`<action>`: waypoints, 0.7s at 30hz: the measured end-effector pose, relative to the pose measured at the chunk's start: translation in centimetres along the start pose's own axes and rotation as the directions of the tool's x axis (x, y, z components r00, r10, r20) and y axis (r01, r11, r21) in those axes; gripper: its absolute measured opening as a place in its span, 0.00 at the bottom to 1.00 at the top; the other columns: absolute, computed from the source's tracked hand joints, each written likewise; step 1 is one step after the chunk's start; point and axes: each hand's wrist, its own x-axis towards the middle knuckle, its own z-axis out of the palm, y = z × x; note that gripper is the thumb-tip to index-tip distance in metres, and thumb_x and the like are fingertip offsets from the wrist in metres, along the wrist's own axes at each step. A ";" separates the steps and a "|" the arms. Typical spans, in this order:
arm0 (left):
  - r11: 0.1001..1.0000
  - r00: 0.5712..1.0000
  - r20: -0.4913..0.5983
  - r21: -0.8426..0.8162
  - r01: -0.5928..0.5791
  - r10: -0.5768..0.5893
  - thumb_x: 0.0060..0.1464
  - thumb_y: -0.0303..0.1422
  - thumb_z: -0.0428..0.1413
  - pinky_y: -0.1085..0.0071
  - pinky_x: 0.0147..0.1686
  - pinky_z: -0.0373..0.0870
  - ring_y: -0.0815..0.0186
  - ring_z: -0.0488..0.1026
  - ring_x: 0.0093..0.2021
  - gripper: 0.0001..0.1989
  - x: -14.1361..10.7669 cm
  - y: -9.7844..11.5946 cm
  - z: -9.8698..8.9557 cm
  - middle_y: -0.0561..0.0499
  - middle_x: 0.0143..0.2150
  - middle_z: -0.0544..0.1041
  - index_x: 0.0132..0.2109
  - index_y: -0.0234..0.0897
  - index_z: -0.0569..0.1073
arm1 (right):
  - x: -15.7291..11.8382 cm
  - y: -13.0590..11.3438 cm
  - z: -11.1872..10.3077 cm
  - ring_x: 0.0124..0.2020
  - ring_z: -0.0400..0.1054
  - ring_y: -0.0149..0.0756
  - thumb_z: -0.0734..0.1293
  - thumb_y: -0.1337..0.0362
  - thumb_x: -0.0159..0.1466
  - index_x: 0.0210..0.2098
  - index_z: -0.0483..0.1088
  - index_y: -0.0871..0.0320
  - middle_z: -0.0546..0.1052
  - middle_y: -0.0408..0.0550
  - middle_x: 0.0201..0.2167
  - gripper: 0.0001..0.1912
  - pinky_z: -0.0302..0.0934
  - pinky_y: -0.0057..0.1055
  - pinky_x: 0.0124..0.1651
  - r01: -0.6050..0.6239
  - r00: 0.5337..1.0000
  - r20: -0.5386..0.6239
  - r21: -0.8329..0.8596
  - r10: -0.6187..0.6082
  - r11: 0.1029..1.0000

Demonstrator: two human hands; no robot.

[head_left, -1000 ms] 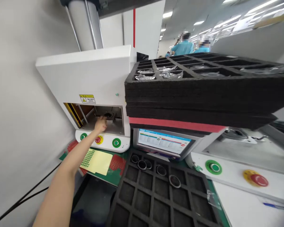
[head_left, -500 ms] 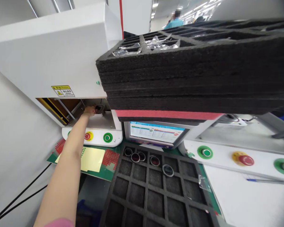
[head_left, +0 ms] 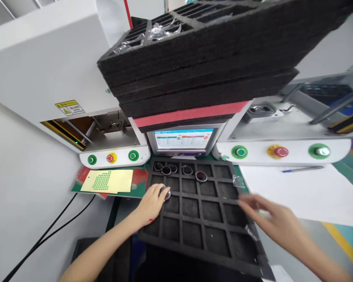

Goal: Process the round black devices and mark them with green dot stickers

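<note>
My left hand (head_left: 153,201) is closed on a round dark lens with a silver rim (head_left: 166,194), over the left part of a black foam tray (head_left: 191,211). Farther back on the tray lie several similar lenses, among them one (head_left: 201,176) resting on the dividers and another (head_left: 187,170) in a back-row cell. My right hand (head_left: 270,215), a little blurred, hovers by the tray's right edge. Its fingers are stretched out, the thumb apart from them, and nothing shows between them.
A tall stack of black foam trays (head_left: 194,70) rises above a monitor (head_left: 184,139). White machines with buttons flank it, the left fixture (head_left: 114,127) and right fixture (head_left: 261,111) inside. Yellow sheets (head_left: 117,181) lie at left; a pen (head_left: 302,169) rests on white paper (head_left: 294,192).
My left hand has come out of the left machine and down to the tray with a lens. My right hand has come into view. The camera view has shifted.
</note>
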 end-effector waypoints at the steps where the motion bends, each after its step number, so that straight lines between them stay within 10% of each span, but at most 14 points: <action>1: 1.000 1.000 0.020 -0.014 -0.016 0.016 0.54 0.22 0.57 0.60 0.52 0.75 0.57 0.74 0.52 0.22 -0.4 0.9 0.6 0.45 0.52 0.76 0.56 0.41 0.71 | 1.2 0.1 1.2 0.37 0.74 0.39 0.59 0.45 0.68 0.40 0.72 0.57 0.78 0.50 0.38 0.22 0.72 0.38 0.42 0.033 0.999 0.022 0.000 -0.033 0.999; 8: 0.977 0.977 0.014 -0.016 0.213 -0.213 0.56 0.42 0.60 0.53 0.60 0.67 0.49 0.67 0.62 0.29 4.4 -0.8 -1.7 0.35 0.61 0.68 0.61 0.34 0.66 | 7.2 -0.5 9.2 0.48 0.74 0.50 0.67 0.60 0.57 0.47 0.71 0.58 0.77 0.56 0.47 0.19 0.70 0.44 0.50 0.135 0.982 0.136 -0.025 -0.130 0.991; 21: 0.971 0.931 0.305 -0.064 0.231 -0.201 0.60 0.41 0.58 0.54 0.52 0.73 0.60 0.76 0.48 0.15 11.3 -2.1 -1.4 0.45 0.49 0.79 0.49 0.34 0.75 | 6.3 -0.5 10.1 0.49 0.74 0.48 0.63 0.61 0.60 0.51 0.67 0.56 0.76 0.54 0.50 0.19 0.71 0.41 0.46 0.126 0.981 0.168 -0.147 -0.100 0.981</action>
